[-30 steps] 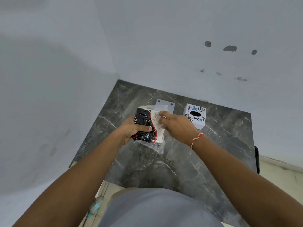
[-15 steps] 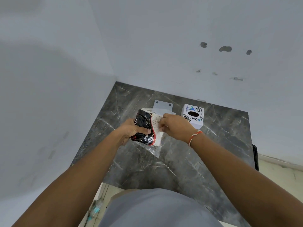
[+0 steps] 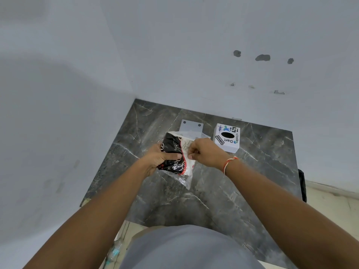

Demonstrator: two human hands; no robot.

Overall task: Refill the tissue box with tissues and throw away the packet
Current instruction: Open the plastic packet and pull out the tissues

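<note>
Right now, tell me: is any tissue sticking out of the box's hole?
No, the oval hole in the top of the tissue box shows only dark, and the packet is in both hands.

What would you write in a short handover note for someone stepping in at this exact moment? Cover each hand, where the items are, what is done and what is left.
Left hand: gripping the black tissue packet above the marble counter.
Right hand: pinching the packet's pale open end.
Tissue box: on the counter to the right, apart from the hands, its oval slot showing dark. A white plate lies behind the packet.
Done: packet picked up, seemingly opened.
Left: pull out the tissues, fill the box, bin the packet.
</note>
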